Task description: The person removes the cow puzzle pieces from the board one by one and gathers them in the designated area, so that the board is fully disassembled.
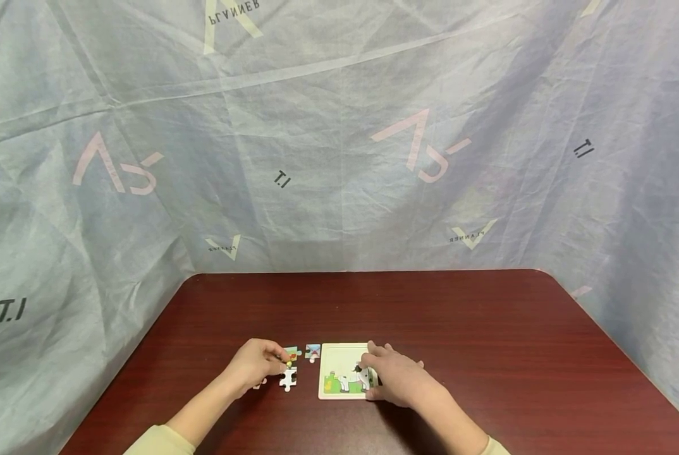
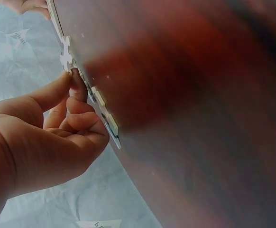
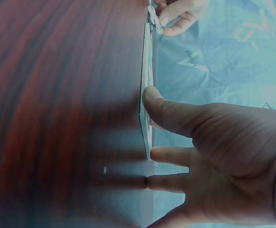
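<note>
The left hand (image 1: 256, 363), at 9 o'clock from the puzzle board (image 1: 342, 356) on the table (image 1: 459, 316), has a narrow grip, thumb and finger pinching a puzzle piece (image 2: 67, 55). The right hand (image 1: 397, 374), fingers spread wide, touches the board's 3 o'clock side. A loose piece (image 1: 313, 350) lies just beside the board, toward 10 o'clock.

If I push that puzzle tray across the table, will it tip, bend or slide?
The puzzle tray looks thin and lies flat, so it probably won't tip or roll. Its straight edges suggest it's fairly stiff. The table appears smooth, so the tray may slide easily under a light push.
</note>
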The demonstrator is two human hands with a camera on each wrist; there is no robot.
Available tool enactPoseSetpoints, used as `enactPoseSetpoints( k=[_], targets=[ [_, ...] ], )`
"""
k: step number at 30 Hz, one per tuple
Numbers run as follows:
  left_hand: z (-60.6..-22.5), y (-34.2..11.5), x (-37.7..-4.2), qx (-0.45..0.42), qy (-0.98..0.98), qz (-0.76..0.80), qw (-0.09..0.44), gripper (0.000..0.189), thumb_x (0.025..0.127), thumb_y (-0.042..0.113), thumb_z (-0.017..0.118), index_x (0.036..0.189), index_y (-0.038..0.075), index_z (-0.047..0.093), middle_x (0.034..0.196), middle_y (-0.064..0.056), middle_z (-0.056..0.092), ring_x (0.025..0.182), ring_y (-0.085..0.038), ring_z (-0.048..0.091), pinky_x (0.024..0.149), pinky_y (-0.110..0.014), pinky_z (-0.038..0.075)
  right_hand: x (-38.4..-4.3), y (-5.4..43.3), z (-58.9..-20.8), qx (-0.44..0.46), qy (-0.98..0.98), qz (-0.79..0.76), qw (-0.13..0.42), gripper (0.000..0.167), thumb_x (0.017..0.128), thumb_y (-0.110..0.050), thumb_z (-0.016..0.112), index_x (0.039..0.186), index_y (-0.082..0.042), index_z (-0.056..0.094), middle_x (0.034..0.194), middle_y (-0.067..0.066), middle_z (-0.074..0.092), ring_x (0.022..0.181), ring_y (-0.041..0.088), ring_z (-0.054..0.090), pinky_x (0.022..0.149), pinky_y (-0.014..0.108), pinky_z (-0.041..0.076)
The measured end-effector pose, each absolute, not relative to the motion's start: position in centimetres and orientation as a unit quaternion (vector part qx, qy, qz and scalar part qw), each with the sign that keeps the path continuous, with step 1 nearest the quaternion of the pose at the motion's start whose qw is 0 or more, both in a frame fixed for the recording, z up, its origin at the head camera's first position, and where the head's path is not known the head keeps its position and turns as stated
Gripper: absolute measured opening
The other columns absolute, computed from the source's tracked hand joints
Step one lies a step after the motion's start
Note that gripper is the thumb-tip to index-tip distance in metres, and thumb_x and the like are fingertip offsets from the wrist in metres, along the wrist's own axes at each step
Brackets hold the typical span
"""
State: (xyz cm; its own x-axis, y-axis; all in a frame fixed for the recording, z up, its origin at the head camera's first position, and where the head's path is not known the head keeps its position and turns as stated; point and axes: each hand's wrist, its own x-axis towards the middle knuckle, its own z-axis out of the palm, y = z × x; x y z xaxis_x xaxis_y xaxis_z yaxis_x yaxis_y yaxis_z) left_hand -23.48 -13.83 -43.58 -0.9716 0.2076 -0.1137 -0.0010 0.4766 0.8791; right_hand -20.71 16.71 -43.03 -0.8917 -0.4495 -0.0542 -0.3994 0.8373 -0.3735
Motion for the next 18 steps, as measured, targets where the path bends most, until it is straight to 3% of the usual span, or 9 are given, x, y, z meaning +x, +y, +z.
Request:
enactPoseSetpoints(
  k=[7,18],
  targets=[
    [-43.55,-13.99,-23.35,0.068,0.855,0.503,0.108,0.01,0.084,-0.007,0.072,0.092,-0.001,0.071,0.08,-0.006,0.069,0.056,-0.014,0.046,0.048,-0.027,0.034,-20.65,16.68,-43.0,-0.223,0.956,-0.179,0.07,0.036,0.08,-0.025,0.086,0.106,-0.019,0.061,0.153,0.02,0.044,0.136,0.049,0.043,0.069,0.086,0.036],
    [-43.48,-13.96,-23.35,0.057,0.864,0.488,0.109,0.01,0.084,-0.005,0.075,0.092,-0.002,0.071,0.077,-0.004,0.066,0.054,-0.013,0.045,0.048,-0.026,0.035,-20.57,16.66,-42.91,-0.22,0.957,-0.175,0.071,0.039,0.081,-0.026,0.086,0.111,-0.017,0.063,0.153,0.019,0.044,0.136,0.049,0.042,0.07,0.086,0.036]
  ],
)
